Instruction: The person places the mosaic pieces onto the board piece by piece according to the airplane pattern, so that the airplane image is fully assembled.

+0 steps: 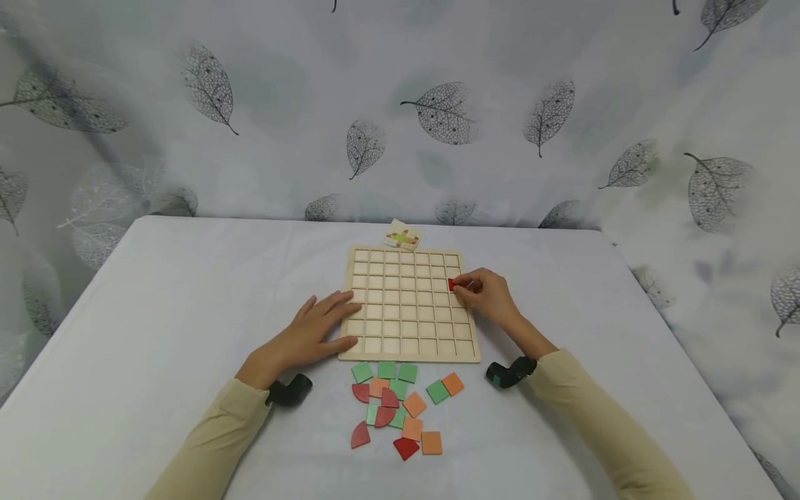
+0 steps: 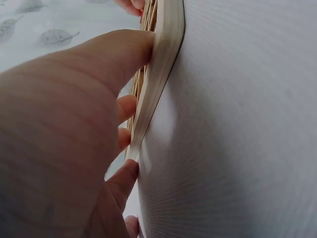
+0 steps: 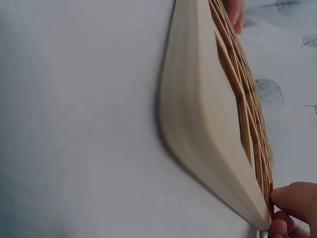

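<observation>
A wooden grid board (image 1: 400,305) with square cells lies on the white table. At its right side my right hand (image 1: 486,295) pinches a red tile (image 1: 451,285) between thumb and fingers, over a cell near the right edge. The right wrist view shows the thumb and fingertips (image 3: 294,198) at that red tile (image 3: 271,191). My left hand (image 1: 309,332) rests on the board's left edge, its fingers spread and fairly straight. In the left wrist view the thumb (image 2: 119,49) and fingers touch the board's rim (image 2: 161,64).
In front of the board lie several loose tiles: green squares (image 1: 387,369), orange squares (image 1: 432,443) and red quarter-circles (image 1: 360,435). A small pattern card (image 1: 402,236) sits at the board's far edge. A leaf-printed cloth (image 1: 275,104) hangs behind the table (image 1: 187,312).
</observation>
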A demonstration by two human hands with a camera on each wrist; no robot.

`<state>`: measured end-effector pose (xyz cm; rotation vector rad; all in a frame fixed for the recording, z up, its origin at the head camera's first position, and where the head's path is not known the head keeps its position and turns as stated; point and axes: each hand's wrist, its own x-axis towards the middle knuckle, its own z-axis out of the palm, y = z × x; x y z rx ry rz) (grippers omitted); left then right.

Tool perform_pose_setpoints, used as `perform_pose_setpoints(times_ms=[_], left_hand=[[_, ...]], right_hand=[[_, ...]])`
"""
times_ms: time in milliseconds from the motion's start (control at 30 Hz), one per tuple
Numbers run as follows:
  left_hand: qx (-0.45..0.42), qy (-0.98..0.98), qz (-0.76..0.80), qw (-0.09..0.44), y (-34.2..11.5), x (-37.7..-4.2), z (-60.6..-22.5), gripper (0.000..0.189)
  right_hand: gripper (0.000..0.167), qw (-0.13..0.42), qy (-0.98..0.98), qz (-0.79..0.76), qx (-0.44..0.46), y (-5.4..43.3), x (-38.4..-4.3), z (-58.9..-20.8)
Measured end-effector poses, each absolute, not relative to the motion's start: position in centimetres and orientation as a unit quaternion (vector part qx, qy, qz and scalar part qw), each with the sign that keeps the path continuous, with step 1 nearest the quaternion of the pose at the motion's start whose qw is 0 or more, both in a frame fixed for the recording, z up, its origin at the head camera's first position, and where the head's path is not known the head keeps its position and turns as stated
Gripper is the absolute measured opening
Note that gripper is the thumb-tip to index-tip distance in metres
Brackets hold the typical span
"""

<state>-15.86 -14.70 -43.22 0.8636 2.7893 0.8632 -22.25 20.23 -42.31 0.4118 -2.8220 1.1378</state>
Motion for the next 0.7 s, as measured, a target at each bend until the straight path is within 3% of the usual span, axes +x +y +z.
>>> perform_pose_setpoints(times_ms=[700], left_hand=[[0.282,0.917,0.279,0.048,-14.7,-15.8,-43.3,0.058]], right_hand=[[0.012,0.043,-0.91,0.371,0.179,20.9,-20.6,-42.2]])
